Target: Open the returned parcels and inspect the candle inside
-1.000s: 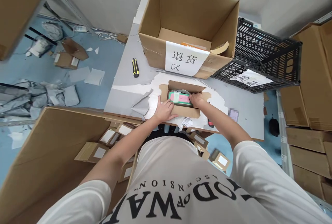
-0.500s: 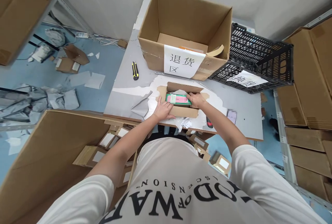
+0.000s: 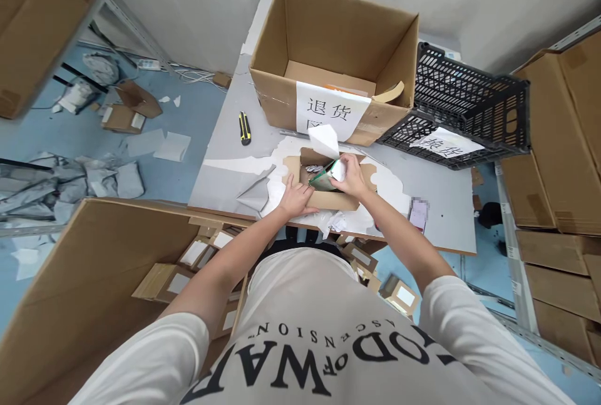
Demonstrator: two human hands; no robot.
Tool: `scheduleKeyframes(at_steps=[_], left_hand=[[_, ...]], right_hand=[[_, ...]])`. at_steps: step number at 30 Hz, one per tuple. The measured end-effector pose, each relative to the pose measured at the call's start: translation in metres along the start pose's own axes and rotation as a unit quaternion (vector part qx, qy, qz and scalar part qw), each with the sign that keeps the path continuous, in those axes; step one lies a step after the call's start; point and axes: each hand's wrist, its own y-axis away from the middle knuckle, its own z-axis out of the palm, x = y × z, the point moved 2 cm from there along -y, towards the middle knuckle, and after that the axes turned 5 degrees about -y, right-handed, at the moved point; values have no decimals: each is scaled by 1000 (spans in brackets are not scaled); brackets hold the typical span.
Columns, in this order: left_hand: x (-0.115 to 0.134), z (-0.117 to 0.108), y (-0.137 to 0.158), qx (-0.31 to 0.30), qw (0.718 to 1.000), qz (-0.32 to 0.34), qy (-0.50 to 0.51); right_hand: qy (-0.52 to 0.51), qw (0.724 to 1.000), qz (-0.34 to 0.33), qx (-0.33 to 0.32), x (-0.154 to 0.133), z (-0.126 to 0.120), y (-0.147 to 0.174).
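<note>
our right hand (image 3: 350, 176) is clamped on the tilted green box (image 3: 323, 178) mid-frame; our left hand (image 3: 295, 197), fingers spread, braces the carton (image 3: 335, 200), probably steadying it.

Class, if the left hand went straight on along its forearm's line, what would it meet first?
Most likely the green box, held tilted by the right hand; whether the left hand touches it is unclear.

Bare arms (image 3: 241, 251) reach forward, left hand (image 3: 295, 198) palm down with fingers (image 3: 290, 182) spread, right hand (image 3: 354, 181) curled in a grip
</note>
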Motion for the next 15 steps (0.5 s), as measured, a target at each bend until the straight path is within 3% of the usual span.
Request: scheduleKeyframes(at_steps=[6, 9, 15], left_hand=[[0, -1, 0, 3, 1000, -2, -2], [-1, -1, 1, 2, 1000, 2, 7], [-3, 1, -3, -12, 1000, 9, -15]], right_hand=[[78, 996, 31, -1, -25, 29, 8], [102, 993, 50, -35, -26, 23, 17], [128, 987, 7, -102, -24, 7, 4]])
